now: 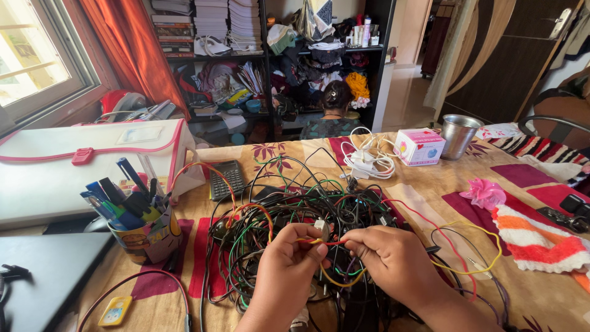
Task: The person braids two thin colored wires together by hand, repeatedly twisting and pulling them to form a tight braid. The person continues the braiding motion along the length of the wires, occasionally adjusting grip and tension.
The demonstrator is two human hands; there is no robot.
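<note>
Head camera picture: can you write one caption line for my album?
Two hands, left hand and right hand, pinch a thin red wire above a tangled pile of cables on a patterned table.

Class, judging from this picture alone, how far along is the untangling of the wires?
Done: little; only a white cable bundle lies apart. In hand: left hand and right hand pinch a red and yellow wire between them. Left: the big tangle of wires is knotted.

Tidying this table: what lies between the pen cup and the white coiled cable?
In the head view, a black calculator lies between the pen cup and the white coiled cable, on the tablecloth.
</note>
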